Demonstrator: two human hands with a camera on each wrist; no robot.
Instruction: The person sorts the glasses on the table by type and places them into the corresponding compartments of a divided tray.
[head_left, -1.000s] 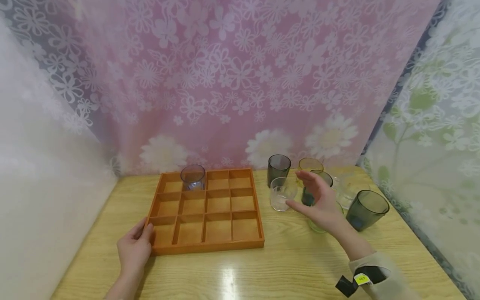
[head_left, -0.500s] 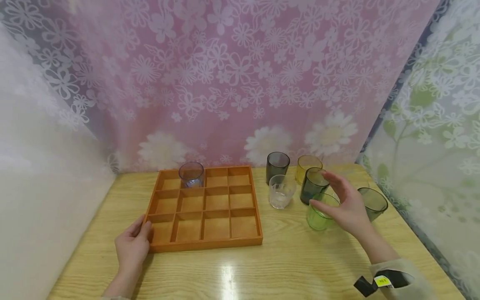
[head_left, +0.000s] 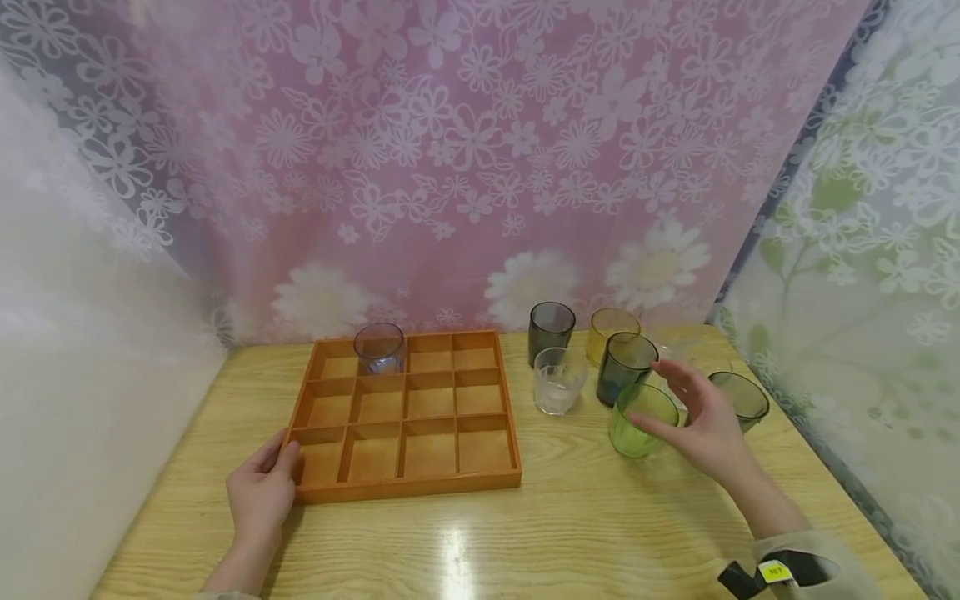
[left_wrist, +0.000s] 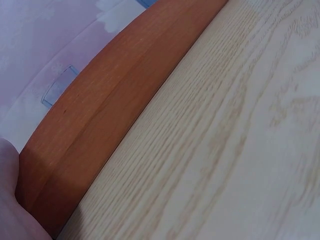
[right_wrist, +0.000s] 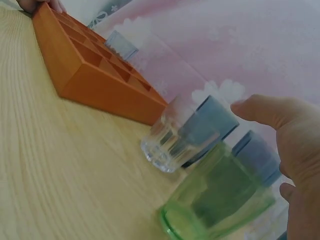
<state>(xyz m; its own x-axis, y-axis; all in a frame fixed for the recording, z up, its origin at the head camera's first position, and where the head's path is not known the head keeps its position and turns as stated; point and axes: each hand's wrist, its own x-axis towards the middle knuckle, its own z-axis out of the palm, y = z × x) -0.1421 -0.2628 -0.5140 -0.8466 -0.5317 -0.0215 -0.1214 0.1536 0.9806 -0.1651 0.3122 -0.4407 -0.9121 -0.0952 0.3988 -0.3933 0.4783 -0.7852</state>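
In the head view, my left hand [head_left: 262, 492] holds the left front corner of a wooden compartment tray [head_left: 408, 486], thumb over the rim and fingers along the outer side. A bluish glass [head_left: 380, 350] stands in the tray's back row. My right hand [head_left: 708, 429] hovers by a green glass [head_left: 643, 421], thumb and fingers spread apart, with nothing between them. The thumb overlaps the green glass's rim in the head view; the right wrist view shows the thumb [right_wrist: 262, 110] above the glass. A dark teal glass [head_left: 624, 371] stands right behind it.
Around the right hand are a clear glass [head_left: 558, 387], a dark grey glass [head_left: 551, 333], an amber glass [head_left: 611, 333] and a grey-green glass [head_left: 742, 400]. Clear glassware behind the hand is partly hidden. Floral curtains surround the wooden table [head_left: 540, 533].
My right hand has moved right from over the clear glass to beside the green glass, its fingers still spread. The left hand stays at the tray corner.
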